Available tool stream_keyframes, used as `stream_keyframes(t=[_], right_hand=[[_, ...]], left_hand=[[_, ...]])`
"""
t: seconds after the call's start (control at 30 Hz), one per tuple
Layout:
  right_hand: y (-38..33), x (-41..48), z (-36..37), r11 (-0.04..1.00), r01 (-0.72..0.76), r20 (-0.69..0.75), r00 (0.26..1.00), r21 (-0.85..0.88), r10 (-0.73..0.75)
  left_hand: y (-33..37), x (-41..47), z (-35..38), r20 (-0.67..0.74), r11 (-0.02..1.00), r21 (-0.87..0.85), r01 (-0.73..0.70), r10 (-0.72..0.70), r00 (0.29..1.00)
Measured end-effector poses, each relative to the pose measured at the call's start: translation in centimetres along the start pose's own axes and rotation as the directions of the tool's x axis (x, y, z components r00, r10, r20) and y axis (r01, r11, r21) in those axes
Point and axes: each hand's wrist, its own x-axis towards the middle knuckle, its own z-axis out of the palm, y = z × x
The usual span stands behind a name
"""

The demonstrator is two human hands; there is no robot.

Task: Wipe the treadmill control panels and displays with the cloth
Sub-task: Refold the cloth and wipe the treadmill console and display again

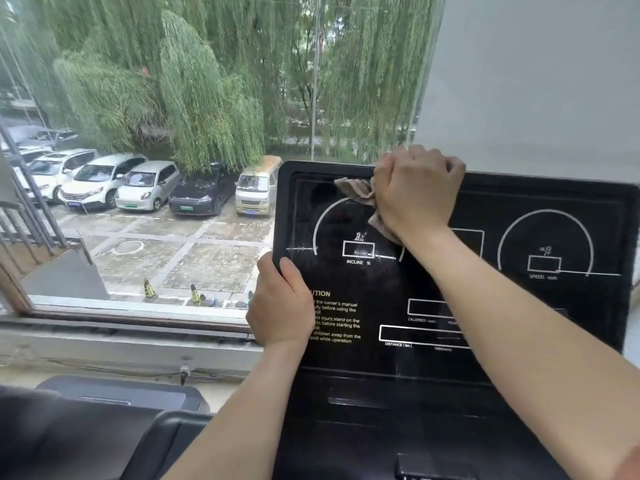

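Window glass [156, 168] behind the machine looks out on drooping willows and a row of parked cars below. Item one: glossy black rectangular treadmill console panel [519, 323] with white printed outlines, its long axis running left to right, tilted up toward the wearer. It carries an arc-framed INCLINE display [358, 249] on the left and a matching SPEED display [544, 264] on the right, with further readout boxes and a caution text beneath. Item two: crumpled beige-brown cloth [356, 190], lying against the panel's upper left, just under the top rim. One bunch spills out to the left of the fist and another trails down below it. Item three: right hand [415, 192], fingers curled tight round the cloth, knuckles up at the top rim, pressing the fabric to the glass. Item four: left hand [280, 306], fingers wrapped round the panel's left edge with the thumb on the front face, apparently steadying it, below and left of the cloth. Relation of note: the cloth sits at the top left, so most of the panel extends rightward and downward from it. The right hand, already on the cloth, is the one placed to sweep along that long axis toward the SPEED side.
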Motion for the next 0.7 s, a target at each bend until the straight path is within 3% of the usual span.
stream_keyframes(t=[0.1,0.17,0.3,0.43,0.53,0.7], right_hand=[[-5.2,-3.1,0.9,0.976,0.214,0.102,0.971,0.047,-0.218],[-6.6,-4.9,1.0,0.955,0.278,0.159,0.943,0.103,-0.291],[-4.8,-10.6,0.5,0.904,0.407,0.203,0.882,0.132,-0.426],[-0.4,-15.4,-0.6,0.858,0.491,0.243,0.822,0.152,-0.514],[5.0,-13.2,-1.3,0.897,0.439,0.199,0.876,0.053,-0.44],[5.7,-6.4,-1.1,0.999,0.005,0.137,0.991,-0.034,0.0]], left_hand=[[-0.1,0.2,-0.1,0.012,1.0,0.005,0.007,-0.007,1.0],[-0.2,0.0,-0.2,0.025,1.0,-0.007,0.008,-0.007,1.0],[-0.3,-0.1,-0.5,0.101,0.998,-0.067,0.019,-0.012,0.995],[0.7,0.0,-1.0,0.213,0.98,-0.102,0.171,-0.147,0.966],[1.3,-1.5,-1.8,0.182,0.993,-0.041,0.113,-0.104,0.978],[2.5,-4.6,-2.0,0.23,0.983,0.175,-0.051,0.009,0.973]])
